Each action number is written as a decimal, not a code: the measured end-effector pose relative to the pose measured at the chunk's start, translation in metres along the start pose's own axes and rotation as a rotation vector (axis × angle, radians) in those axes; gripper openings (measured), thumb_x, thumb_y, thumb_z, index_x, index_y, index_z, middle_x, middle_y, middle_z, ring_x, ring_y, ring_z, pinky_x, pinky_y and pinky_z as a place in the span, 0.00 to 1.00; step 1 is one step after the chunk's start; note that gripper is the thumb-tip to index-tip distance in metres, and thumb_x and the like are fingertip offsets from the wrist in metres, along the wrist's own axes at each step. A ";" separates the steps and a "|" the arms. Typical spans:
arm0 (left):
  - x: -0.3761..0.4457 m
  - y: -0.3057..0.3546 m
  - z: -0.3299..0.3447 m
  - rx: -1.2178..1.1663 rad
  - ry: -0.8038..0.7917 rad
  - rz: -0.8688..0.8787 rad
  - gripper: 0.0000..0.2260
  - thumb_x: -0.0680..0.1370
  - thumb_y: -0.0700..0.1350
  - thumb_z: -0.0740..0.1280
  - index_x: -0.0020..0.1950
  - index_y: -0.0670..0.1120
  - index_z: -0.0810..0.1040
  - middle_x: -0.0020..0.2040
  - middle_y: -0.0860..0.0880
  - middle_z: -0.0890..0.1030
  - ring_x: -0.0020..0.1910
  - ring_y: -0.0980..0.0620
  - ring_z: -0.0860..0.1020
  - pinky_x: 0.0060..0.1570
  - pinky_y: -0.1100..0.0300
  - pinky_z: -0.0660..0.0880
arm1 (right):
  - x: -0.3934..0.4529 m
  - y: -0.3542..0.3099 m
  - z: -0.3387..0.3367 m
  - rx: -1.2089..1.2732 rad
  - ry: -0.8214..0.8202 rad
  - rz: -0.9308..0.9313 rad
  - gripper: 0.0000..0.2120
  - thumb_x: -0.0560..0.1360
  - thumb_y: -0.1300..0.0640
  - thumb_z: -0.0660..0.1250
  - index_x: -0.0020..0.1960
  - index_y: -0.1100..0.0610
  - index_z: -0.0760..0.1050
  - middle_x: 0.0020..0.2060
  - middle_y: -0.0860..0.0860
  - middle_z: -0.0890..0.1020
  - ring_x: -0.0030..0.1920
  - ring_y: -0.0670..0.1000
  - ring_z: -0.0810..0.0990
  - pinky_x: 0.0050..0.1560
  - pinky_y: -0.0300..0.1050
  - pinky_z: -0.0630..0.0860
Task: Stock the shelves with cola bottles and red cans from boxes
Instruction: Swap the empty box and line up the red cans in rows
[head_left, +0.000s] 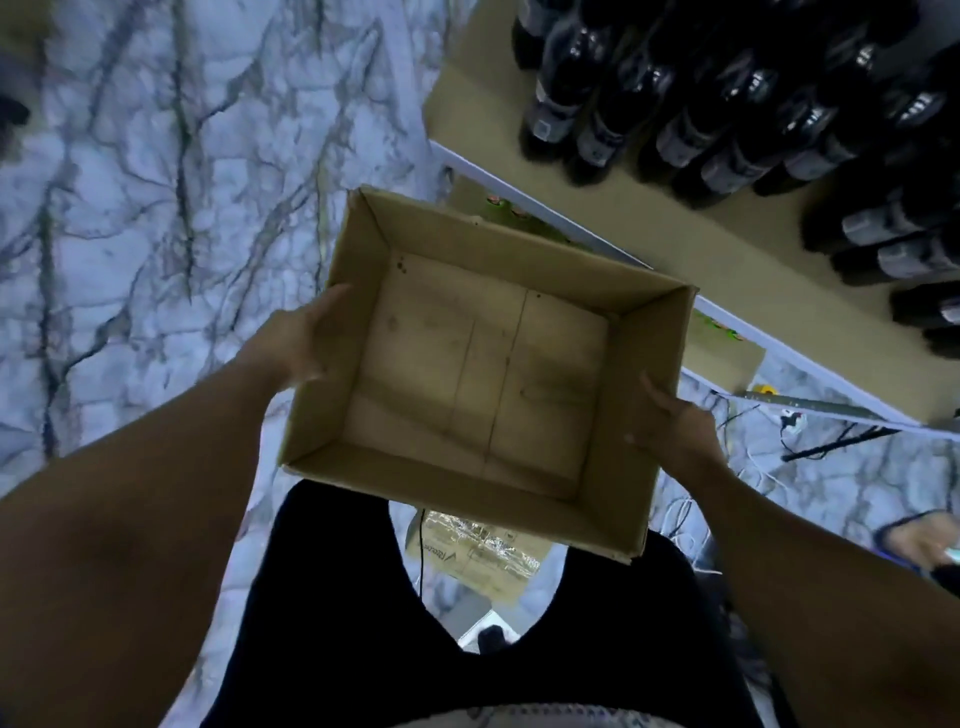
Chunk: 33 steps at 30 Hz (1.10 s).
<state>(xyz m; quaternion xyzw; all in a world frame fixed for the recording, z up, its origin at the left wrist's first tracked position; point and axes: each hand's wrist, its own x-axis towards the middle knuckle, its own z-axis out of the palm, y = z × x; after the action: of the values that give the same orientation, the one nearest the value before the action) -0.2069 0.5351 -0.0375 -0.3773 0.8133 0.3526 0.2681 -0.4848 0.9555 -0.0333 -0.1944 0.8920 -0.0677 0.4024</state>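
Note:
An empty open cardboard box (483, 364) hangs in front of me, carried between both hands. My left hand (298, 340) presses flat against its left wall. My right hand (675, 426) holds the right wall, thumb at the rim. Several dark cola bottles (727, 104) stand in rows on the tan shelf (737, 260) at the upper right. No red cans are in view.
Marble-patterned floor (156, 182) spreads to the left. A flattened taped carton (478, 551) lies on the floor between my legs. Cables (810, 441) and a power strip lie by the shelf's right end. Another person's hand (919, 540) shows at the right edge.

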 end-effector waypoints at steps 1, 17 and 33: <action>-0.009 -0.011 -0.009 -0.001 0.017 -0.020 0.56 0.67 0.28 0.73 0.81 0.69 0.51 0.56 0.37 0.82 0.47 0.40 0.82 0.43 0.45 0.83 | 0.002 -0.015 -0.001 -0.008 -0.022 -0.009 0.43 0.71 0.57 0.79 0.79 0.44 0.61 0.58 0.61 0.84 0.57 0.63 0.82 0.58 0.54 0.77; -0.147 -0.221 -0.090 -0.431 0.314 -0.368 0.54 0.68 0.26 0.75 0.84 0.56 0.54 0.70 0.40 0.77 0.54 0.45 0.79 0.41 0.68 0.74 | 0.076 -0.350 -0.003 -0.279 -0.160 -0.518 0.42 0.68 0.68 0.79 0.78 0.60 0.65 0.65 0.64 0.78 0.56 0.63 0.82 0.47 0.41 0.74; -0.124 -0.316 -0.260 -0.600 0.491 -0.466 0.59 0.64 0.29 0.73 0.72 0.81 0.49 0.59 0.38 0.82 0.48 0.40 0.83 0.46 0.41 0.83 | 0.148 -0.669 -0.080 -0.530 -0.185 -0.706 0.46 0.69 0.60 0.80 0.80 0.49 0.61 0.75 0.56 0.70 0.68 0.57 0.77 0.65 0.47 0.73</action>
<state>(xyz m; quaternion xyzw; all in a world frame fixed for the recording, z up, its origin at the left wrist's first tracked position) 0.0739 0.2387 0.0903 -0.6840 0.6079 0.4028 0.0181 -0.4377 0.2810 0.1037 -0.5883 0.7179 0.0476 0.3691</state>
